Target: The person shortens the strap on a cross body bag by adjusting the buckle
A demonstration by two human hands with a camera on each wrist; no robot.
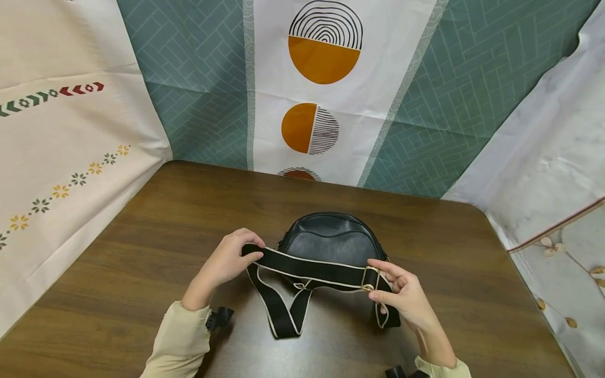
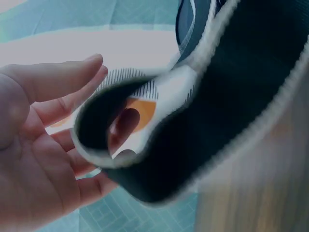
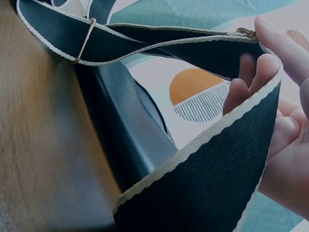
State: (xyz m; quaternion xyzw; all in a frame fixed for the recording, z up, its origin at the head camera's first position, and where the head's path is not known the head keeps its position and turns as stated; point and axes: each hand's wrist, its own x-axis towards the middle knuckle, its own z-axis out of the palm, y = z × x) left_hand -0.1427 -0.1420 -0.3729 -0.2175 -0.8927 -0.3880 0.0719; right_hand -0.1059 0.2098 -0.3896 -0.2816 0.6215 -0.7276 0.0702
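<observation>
- At far left, cream cloth (image 1: 71, 184) with printed flowers and chevrons.
- Clamped between thumb and fingers of left hand (image 1: 229, 260): left part of black strap (image 1: 307, 269), pale-edged.
- Stretched between both hands, with another length drooping below.
- Just behind, on brown surface (image 1: 472, 262): black bag (image 1: 331, 244).
- Clamped by right hand (image 1: 406, 294): strap at gold buckle (image 1: 367, 287).

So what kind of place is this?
Probably an indoor tabletop set up for filming: a brown wood-grain table, patterned cloths hanging round it, and a small black device at the left cuff.
</observation>
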